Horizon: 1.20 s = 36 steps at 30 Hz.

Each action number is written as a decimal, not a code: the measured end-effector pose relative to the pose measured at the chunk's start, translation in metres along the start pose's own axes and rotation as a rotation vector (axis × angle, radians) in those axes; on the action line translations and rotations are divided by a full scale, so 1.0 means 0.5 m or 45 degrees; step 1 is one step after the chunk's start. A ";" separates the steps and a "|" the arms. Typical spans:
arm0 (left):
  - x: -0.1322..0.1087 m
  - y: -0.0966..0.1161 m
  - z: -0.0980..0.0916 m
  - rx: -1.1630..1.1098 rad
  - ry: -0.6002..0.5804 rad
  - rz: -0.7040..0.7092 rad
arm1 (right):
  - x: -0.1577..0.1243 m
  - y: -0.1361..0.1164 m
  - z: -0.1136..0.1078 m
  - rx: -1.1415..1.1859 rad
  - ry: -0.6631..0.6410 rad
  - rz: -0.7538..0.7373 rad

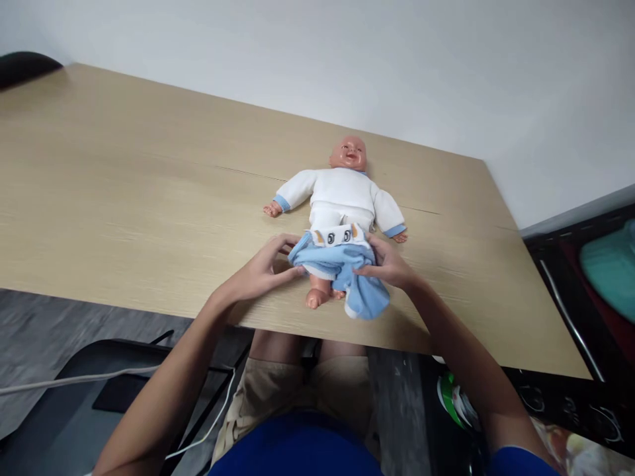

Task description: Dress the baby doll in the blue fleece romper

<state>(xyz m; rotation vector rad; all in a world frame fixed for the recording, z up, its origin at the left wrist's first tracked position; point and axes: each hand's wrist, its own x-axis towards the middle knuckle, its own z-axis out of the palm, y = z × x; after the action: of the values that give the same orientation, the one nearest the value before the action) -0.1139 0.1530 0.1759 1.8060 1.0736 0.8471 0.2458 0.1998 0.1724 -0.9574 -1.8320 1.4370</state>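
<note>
A baby doll (349,153) lies on its back on the wooden table, its head toward the wall. It wears a white long-sleeved top (342,188) with blue cuffs. Light blue doll trousers (342,258) with a white, face-patterned waist are bunched over its legs. One bare foot (315,299) sticks out below the cloth, and part of the other shows beside it. My left hand (270,268) grips the trousers at their left side, thumb in front. On the right side, my right hand (389,261) pinches the same cloth. One trouser leg hangs loosely toward the table's front edge.
The wooden table (149,198) reaches far to the left, with a white wall behind it. A dark chair (74,410) with a pale cable (79,380) stands at lower left. At right is a black rack (560,264) holding a teal item (612,268).
</note>
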 end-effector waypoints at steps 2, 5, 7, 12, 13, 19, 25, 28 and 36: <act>0.002 0.010 -0.003 0.014 0.023 0.020 | -0.011 0.026 -0.001 0.329 0.098 0.106; 0.031 0.034 0.000 0.100 0.059 0.129 | -0.022 0.051 0.000 0.563 0.224 0.174; 0.073 0.058 0.002 0.201 -0.004 0.198 | -0.024 0.057 -0.001 0.611 0.208 0.177; 0.216 0.121 -0.001 0.506 -0.352 0.264 | -0.021 0.053 -0.003 0.675 0.127 0.145; 0.242 0.130 -0.002 0.518 -0.449 0.245 | -0.020 0.051 -0.006 0.660 0.133 0.139; 0.326 0.145 0.014 -0.035 -0.922 0.160 | -0.027 0.038 -0.067 0.105 -0.047 0.060; 0.338 0.120 0.040 -0.126 -0.933 0.046 | -0.039 0.027 -0.096 0.048 -0.091 0.110; 0.340 0.105 0.038 -0.131 -1.112 0.017 | -0.040 0.028 -0.080 0.297 0.095 0.057; 0.333 0.104 0.031 -0.170 -1.197 0.153 | -0.036 0.029 -0.056 0.244 0.155 0.078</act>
<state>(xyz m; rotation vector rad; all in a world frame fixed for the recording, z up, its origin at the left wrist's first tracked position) -0.0163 0.2847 0.2373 1.8369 0.2914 0.0605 0.2812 0.2018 0.1640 -0.9877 -1.5587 1.5253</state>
